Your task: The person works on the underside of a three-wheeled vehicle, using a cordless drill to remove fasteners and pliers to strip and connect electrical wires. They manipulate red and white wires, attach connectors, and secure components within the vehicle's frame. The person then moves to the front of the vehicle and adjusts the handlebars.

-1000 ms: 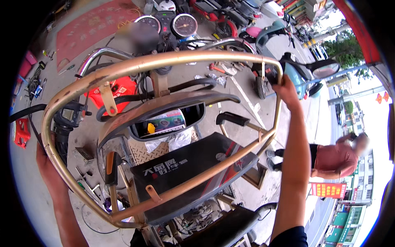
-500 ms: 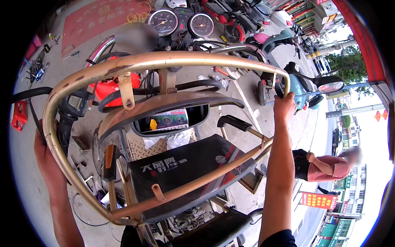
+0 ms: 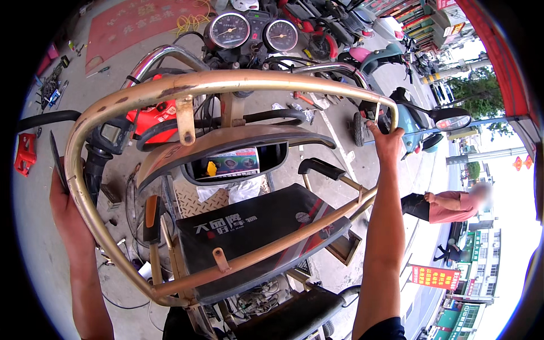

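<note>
A bent gold-painted tube frame (image 3: 238, 81), scuffed and chipped, forms a large loop across the front of a three-wheeler. My right hand (image 3: 387, 141) is wrapped round its upper right corner. At the left, my left hand (image 3: 69, 209) is closed against the side of the loop, its fingers partly hidden behind the tube. Close to those fingers are a thin dark plate (image 3: 58, 156) and a black handlebar grip (image 3: 96, 167). Two flat tabs with holes, an upper tab (image 3: 185, 120) and a lower tab (image 3: 220, 259), stick out from the frame. Inside the loop lies a black padded seat (image 3: 249, 232).
Beyond the frame stand round gauges (image 3: 229, 30) and chrome handlebars (image 3: 170, 51). An open storage compartment (image 3: 272, 161) holds a printed box. A rear-view mirror (image 3: 453, 122) juts out at the right. Parked scooters and a person (image 3: 453, 207) are farther off; cables and tools lie on the floor.
The left side of the loop and its tabs have shifted slightly right, with my left hand moving along. My right hand keeps its hold. The view has shifted slightly.
</note>
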`<state>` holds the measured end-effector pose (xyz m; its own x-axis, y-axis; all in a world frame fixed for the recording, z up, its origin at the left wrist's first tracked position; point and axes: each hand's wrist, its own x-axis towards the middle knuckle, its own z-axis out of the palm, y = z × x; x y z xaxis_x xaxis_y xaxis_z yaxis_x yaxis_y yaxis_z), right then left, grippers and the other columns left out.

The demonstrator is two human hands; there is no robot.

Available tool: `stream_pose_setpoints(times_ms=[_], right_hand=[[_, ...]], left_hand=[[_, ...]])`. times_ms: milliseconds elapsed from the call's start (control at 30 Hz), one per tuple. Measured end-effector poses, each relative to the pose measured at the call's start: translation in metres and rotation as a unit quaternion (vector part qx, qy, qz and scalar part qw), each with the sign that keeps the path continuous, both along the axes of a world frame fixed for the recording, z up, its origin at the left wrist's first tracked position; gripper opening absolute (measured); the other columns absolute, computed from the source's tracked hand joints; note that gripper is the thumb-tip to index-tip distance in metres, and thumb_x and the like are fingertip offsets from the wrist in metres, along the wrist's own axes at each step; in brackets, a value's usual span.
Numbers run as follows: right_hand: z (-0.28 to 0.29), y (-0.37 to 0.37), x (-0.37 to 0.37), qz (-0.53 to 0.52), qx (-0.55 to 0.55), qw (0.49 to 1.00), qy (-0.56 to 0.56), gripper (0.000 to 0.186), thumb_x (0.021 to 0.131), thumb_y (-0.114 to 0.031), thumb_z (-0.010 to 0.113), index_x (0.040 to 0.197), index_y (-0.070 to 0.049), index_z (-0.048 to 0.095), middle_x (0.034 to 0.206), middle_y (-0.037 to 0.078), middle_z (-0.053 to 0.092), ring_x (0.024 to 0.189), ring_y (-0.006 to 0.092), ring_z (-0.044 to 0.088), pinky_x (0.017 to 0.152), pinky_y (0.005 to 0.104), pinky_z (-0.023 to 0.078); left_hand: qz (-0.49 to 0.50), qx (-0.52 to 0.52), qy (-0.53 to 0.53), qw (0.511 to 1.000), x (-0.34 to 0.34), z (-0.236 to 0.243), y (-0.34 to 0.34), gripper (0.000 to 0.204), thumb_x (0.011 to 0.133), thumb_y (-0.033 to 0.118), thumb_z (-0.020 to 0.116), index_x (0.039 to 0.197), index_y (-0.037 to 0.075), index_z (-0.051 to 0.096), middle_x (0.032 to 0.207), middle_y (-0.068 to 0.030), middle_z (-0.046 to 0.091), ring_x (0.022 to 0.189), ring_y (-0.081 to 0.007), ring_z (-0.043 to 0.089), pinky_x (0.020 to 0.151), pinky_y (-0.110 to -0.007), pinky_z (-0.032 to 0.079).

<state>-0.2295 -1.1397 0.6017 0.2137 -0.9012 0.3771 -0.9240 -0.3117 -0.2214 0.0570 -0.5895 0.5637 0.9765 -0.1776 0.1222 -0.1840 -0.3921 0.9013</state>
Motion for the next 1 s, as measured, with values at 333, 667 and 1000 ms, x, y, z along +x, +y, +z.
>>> stream_pose_setpoints(times_ms=[333, 667, 1000], right_hand=[[0.004, 0.018, 0.022, -0.059, -0.061, 0.995, 0.052, 0.094, 0.061, -0.070, 0.078, 0.107, 0.004, 0.045, 0.095, 0.028, 0.068, 0.091, 0.0411, 0.068, 0.078, 0.0461, 0.053], [0.005, 0.021, 0.024, -0.074, -0.072, 0.992, 0.074, 0.096, 0.061, -0.074, 0.075, 0.109, 0.003, 0.046, 0.094, 0.026, 0.069, 0.089, 0.0406, 0.069, 0.077, 0.0461, 0.054], [0.002, 0.006, 0.003, 0.020, -0.076, 0.992, 0.095, 0.094, 0.060, -0.060, 0.084, 0.112, 0.008, 0.045, 0.111, 0.031, 0.059, 0.106, 0.0430, 0.060, 0.088, 0.0493, 0.047]], left_hand=[[0.003, -0.041, -0.004, 0.999, 0.001, -0.003, 0.000, 0.041, 0.100, 0.023, 0.056, 0.131, -0.003, 0.052, 0.117, -0.0094, 0.062, 0.110, -0.0127, 0.058, 0.097, -0.026, 0.044], [-0.005, -0.028, -0.029, 0.999, 0.000, -0.001, -0.001, 0.033, 0.100, 0.018, 0.056, 0.126, -0.002, 0.056, 0.111, -0.0049, 0.062, 0.103, -0.0083, 0.058, 0.093, -0.024, 0.045], [0.033, -0.008, 0.035, 0.999, -0.002, 0.008, -0.004, 0.040, 0.100, 0.021, 0.056, 0.133, -0.002, 0.051, 0.116, -0.0075, 0.061, 0.107, -0.0123, 0.057, 0.095, -0.026, 0.044]])
